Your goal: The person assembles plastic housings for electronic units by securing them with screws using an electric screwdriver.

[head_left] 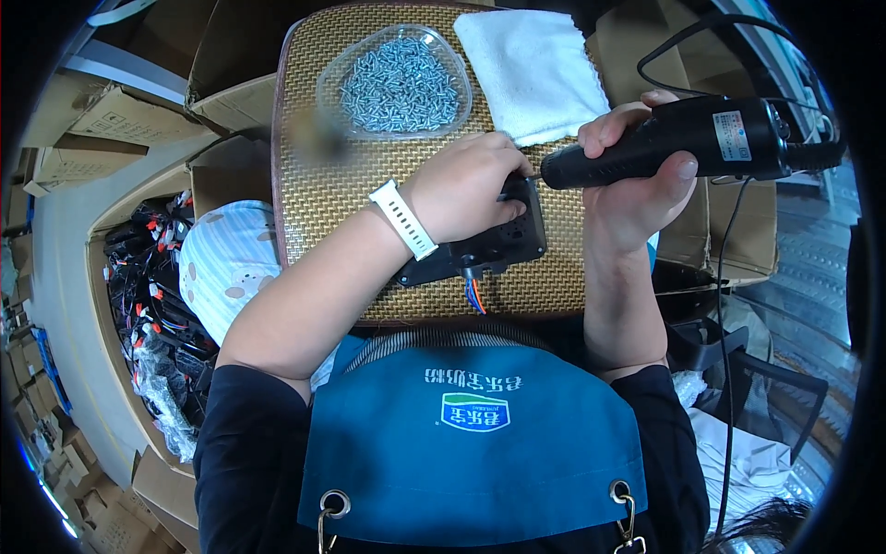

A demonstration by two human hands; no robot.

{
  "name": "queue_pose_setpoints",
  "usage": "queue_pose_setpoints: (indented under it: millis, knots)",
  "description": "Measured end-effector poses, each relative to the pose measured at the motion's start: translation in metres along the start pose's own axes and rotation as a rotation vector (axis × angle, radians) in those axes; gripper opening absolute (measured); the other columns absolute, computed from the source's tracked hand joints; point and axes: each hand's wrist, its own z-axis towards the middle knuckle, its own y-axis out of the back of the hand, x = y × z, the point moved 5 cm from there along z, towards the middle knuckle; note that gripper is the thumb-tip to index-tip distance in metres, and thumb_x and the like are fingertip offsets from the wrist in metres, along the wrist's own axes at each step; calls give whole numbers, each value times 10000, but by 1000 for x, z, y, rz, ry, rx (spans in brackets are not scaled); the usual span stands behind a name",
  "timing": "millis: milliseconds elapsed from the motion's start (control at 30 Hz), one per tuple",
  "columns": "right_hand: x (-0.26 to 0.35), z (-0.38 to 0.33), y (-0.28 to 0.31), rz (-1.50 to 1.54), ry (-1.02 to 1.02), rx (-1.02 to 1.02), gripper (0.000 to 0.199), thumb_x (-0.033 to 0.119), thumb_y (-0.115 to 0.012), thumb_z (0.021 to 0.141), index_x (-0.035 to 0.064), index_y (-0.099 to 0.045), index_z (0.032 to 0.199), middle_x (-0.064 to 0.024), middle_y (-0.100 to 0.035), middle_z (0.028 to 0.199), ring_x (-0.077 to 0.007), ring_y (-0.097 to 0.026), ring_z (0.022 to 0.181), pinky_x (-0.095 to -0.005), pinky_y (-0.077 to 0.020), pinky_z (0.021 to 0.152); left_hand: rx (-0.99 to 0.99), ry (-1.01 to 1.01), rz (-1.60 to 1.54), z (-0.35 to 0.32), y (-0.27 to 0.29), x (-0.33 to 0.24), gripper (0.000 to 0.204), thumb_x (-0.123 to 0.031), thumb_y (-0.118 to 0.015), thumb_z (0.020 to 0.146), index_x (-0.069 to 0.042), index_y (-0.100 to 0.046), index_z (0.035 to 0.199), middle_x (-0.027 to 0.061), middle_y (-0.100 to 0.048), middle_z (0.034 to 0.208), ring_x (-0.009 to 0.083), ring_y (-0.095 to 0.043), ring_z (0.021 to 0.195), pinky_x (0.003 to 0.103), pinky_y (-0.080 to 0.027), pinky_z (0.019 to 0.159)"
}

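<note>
A black electric screwdriver (674,143) lies almost level in my right hand (637,203), whose fingers and thumb wrap its body. Its bit end points left, close to the fingertips of my left hand (471,185). That hand is closed over the upper part of a black plastic housing (512,235), with the thumb against its face. Whether a screw is between the left fingertips is hidden. Coloured wires (475,294) come out of the housing's near edge. The housing lies on a woven-patterned tabletop (563,277).
A clear plastic tub (323,102) of silver screws (401,88) stands at the far left of the table, beside a folded white cloth (531,74). To the left, a cardboard box (97,286) holds black wired parts. The screwdriver's black cord (729,277) hangs at the right.
</note>
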Motion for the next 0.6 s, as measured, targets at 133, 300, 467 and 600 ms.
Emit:
queue_pose_setpoints:
  millis: [133,300,467,600]
  knots:
    - [4,-2,5,10,-33,-20,764,624,-589,825,-49,-445,1156,-125,-585,710,-179,-593,593,-264,-487,545,-12,-8,-1,0,-1,-1,306,-150,-709,751,-65,-615,1029,109,-578,1011,298,-570,973,383,-462,853]
    - [16,-10,11,86,-40,-15,847,712,-533,805,-9,-401,1231,-106,-575,789,-181,-582,659,-307,-491,636,-55,37,56,7,0,-8,186,-164,-670,785,-61,-635,936,116,-596,943,306,-587,921,399,-473,818]
    - [48,-13,4,215,62,120,806,714,-593,764,72,-423,1222,-63,-547,805,-169,-556,690,-321,-444,691,55,136,116,29,-9,0,127,-166,-626,813,-43,-635,846,134,-626,846,318,-615,829,425,-492,757]
    - [59,-14,6,251,155,107,920,793,-510,750,39,-359,1255,-83,-534,781,-180,-554,629,-337,-458,639,115,156,168,33,-7,2,140,-174,-621,819,-35,-625,832,135,-625,838,317,-614,817,416,-496,752]
